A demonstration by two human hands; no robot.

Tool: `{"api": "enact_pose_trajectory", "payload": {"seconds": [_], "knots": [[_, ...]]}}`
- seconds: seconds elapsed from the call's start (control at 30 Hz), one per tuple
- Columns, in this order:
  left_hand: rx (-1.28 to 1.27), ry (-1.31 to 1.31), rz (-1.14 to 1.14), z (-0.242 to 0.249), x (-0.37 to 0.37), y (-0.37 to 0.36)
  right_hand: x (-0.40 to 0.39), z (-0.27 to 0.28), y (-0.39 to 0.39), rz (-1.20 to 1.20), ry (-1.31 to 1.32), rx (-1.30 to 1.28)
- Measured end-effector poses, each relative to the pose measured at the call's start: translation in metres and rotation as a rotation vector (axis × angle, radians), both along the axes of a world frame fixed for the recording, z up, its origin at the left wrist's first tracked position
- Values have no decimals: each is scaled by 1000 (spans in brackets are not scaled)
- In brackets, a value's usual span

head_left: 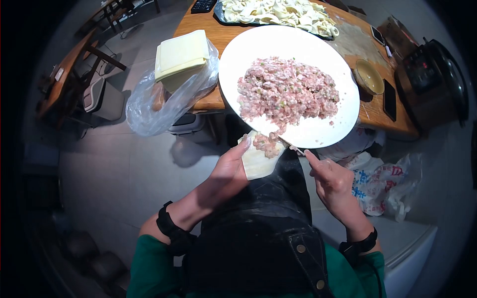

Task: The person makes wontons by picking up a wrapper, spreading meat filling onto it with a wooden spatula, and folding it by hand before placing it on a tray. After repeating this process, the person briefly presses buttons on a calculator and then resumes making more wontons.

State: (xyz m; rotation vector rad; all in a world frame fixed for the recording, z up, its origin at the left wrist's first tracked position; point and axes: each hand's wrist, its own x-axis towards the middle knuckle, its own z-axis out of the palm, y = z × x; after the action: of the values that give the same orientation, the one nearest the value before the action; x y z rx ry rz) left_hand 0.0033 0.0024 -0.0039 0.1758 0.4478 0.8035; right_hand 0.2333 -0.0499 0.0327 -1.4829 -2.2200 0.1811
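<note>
My left hand (232,160) holds a pale, square dough wrapper (259,168) by its left edge, just below the rim of a big white plate (318,135). A lump of minced meat filling (267,146) lies on the wrapper's upper part. In my right hand (332,180) is a slim utensil (296,149), its index finger stretched along the handle. The utensil's tip points at the filling, and its exact kind is hard to make out. A large mound of pink minced meat with green bits (288,89) covers the plate's middle.
Stacked wrappers (182,53) sit in a clear plastic bag (166,107) at the table's left corner. Behind the plate stands a tray of folded dumplings (280,12). To the right are a small bowl (368,77), a black phone (389,101) and a black cooker (431,82).
</note>
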Motion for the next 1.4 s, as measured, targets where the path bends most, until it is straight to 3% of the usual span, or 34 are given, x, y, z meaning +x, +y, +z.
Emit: {"api": "enact_pose_trajectory", "payload": {"seconds": [0.1,0.27,0.37,0.6,0.73,0.93,1.0,1.07,1.1,1.13,1.2,1.33,1.37,1.4], "knots": [[-10,-1,-7,-1,-2,-1,-15,-11,-5,97,-50,131],[5,34,8,1,-16,-8,-4,-5,-17,144,-68,67],[123,36,6,10,-29,-11,3,9,-17,69,418,-210],[349,78,41,27,-23,-5,-22,16,9,58,732,-471],[404,-20,62,26,-32,6,-7,22,0,-26,746,-459],[515,86,75,46,-16,14,-20,42,23,126,707,-477],[708,-8,78,50,-19,30,-23,38,39,360,614,-149],[856,29,96,67,-16,36,-26,52,42,350,513,-46],[871,-167,68,73,-12,38,-27,56,44,347,382,178],[880,-164,73,78,-9,36,-28,58,46,338,248,398],[664,-136,211,83,-5,30,-30,57,48,296,217,472],[702,-22,234,86,-2,23,-34,55,50,258,153,578],[713,-187,248,79,-1,24,-34,54,50,243,139,571],[714,-188,247,74,0,24,-34,51,50,242,138,572]]}}
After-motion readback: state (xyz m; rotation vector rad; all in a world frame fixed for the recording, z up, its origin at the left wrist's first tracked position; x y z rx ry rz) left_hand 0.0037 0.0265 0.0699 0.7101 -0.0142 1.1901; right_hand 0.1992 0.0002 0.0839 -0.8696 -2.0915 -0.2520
